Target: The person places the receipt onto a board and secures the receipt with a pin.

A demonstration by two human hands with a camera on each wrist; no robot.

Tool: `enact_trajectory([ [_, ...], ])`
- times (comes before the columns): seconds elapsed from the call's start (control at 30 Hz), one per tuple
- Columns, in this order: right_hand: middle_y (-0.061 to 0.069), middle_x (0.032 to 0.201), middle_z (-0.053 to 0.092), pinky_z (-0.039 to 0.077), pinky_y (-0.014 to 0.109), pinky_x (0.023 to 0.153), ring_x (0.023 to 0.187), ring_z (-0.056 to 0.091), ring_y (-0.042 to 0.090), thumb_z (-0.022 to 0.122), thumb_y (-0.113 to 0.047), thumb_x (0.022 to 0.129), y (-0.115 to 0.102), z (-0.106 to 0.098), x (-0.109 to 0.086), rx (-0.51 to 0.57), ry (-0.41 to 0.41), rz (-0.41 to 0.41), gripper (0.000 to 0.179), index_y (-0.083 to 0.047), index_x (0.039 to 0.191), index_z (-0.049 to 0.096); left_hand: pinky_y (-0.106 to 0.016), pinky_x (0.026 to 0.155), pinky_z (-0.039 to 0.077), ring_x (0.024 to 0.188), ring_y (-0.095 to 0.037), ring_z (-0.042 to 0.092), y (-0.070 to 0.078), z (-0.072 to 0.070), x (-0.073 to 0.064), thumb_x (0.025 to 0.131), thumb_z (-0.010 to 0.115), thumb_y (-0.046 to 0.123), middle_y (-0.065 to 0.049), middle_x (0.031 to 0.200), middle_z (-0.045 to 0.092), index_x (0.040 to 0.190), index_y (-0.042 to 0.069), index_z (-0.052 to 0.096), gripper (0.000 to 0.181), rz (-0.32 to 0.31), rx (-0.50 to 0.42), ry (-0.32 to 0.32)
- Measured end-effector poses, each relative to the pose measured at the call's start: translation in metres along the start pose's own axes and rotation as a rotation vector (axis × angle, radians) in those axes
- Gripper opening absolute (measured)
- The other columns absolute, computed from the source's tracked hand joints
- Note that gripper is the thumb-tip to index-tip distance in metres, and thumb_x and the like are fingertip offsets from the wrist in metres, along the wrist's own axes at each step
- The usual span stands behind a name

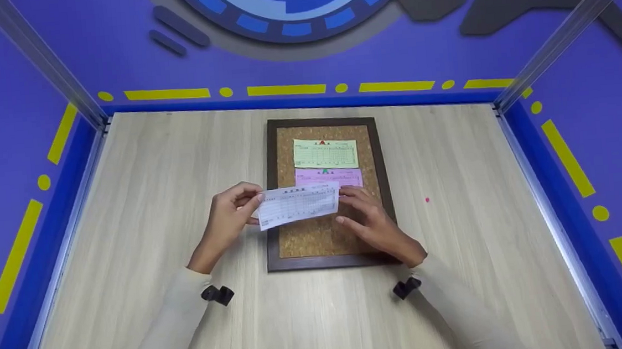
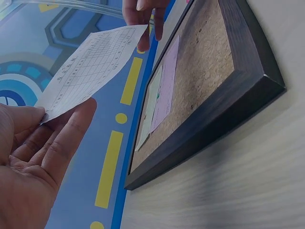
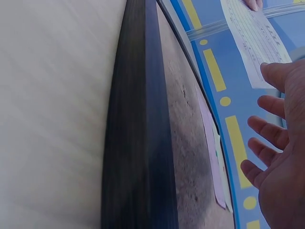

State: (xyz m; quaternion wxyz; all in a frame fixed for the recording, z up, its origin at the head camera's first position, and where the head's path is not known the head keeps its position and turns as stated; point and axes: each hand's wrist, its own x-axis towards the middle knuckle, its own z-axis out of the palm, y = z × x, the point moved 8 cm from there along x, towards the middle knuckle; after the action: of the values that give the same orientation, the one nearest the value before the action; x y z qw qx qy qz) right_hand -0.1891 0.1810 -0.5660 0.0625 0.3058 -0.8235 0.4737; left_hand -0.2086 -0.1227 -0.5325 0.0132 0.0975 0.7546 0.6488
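My left hand [image 1: 230, 211] pinches the left end of a white printed form [image 1: 299, 204] between thumb and fingers, holding it raised over a corkboard [image 1: 316, 243]. At the form's right end is my right hand [image 1: 373, 219], its fingers spread apart in the right wrist view; whether a fingertip touches the paper I cannot tell. On the cork, a pale green form [image 1: 315, 156] hangs under a red pushpin [image 1: 322, 142]. Below it a purple form [image 1: 351, 178] is held by a green pushpin [image 1: 326, 171], its lower part hidden behind the white form.
The corkboard's dark wooden frame [image 1: 329, 261] lies flat on a light wood-grain table [image 1: 176, 152]. To the right of the board is a small pink-red item [image 1: 427, 200], too small to make out. Blue panels [image 1: 280, 68] with yellow marks border the table's back and sides.
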Motion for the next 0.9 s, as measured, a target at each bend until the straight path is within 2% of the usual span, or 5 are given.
enact_trajectory([
  [0.13, 0.015, 0.147, 0.067, 0.039, 0.052, 0.121, 0.142, 0.056, 0.042, 0.083, 0.000, 0.096, -0.004, 0.001, 0.003, 0.028, 0.028, -0.025, 0.042, -0.002, 0.137, 0.074, -0.041, 0.061, 0.066, 0.086, -0.025, 0.077, 0.002, 0.005, 0.001, 0.106, 0.071, 0.001, -0.016, 0.102, 0.078, 0.111, -0.002, 0.077, 0.008, 0.008, -0.014, -0.008],
  [0.37, 0.026, 0.133, 0.070, 0.039, 0.032, 0.121, 0.134, 0.058, 0.050, 0.077, 0.015, 0.093, -0.003, 0.001, 0.003, 0.099, 0.095, 0.026, 0.021, 0.008, 0.113, 0.076, -0.040, 0.062, 0.066, 0.087, -0.027, 0.078, -0.001, 0.009, 0.004, 0.107, 0.071, 0.002, -0.016, 0.102, 0.078, 0.112, -0.001, 0.077, 0.009, 0.002, -0.024, -0.013],
  [0.5, 0.020, 0.129, 0.073, 0.048, 0.025, 0.112, 0.128, 0.065, 0.037, 0.073, 0.012, 0.099, 0.001, -0.004, -0.002, 0.156, 0.110, 0.105, 0.010, 0.004, 0.104, 0.077, -0.039, 0.067, 0.067, 0.090, -0.026, 0.078, -0.001, 0.013, 0.004, 0.105, 0.072, 0.001, -0.014, 0.103, 0.078, 0.111, -0.001, 0.078, 0.008, 0.000, -0.016, -0.005],
  [0.67, 0.015, 0.118, 0.075, 0.060, 0.028, 0.096, 0.112, 0.071, 0.021, 0.070, 0.006, 0.104, 0.007, -0.008, -0.011, 0.247, 0.131, 0.206, 0.007, 0.002, 0.102, 0.076, -0.039, 0.076, 0.068, 0.095, -0.024, 0.076, 0.000, 0.018, 0.005, 0.104, 0.076, 0.004, -0.010, 0.102, 0.079, 0.108, 0.002, 0.081, 0.007, 0.036, 0.029, 0.013],
  [0.9, 0.013, 0.103, 0.078, 0.059, 0.025, 0.084, 0.095, 0.071, 0.016, 0.071, 0.002, 0.105, 0.012, -0.012, -0.022, 0.233, 0.148, 0.281, 0.007, 0.002, 0.100, 0.076, -0.026, 0.080, 0.059, 0.098, -0.019, 0.073, -0.002, 0.025, 0.007, 0.102, 0.079, 0.006, -0.005, 0.100, 0.080, 0.106, 0.005, 0.083, 0.005, 0.054, 0.096, 0.050],
])
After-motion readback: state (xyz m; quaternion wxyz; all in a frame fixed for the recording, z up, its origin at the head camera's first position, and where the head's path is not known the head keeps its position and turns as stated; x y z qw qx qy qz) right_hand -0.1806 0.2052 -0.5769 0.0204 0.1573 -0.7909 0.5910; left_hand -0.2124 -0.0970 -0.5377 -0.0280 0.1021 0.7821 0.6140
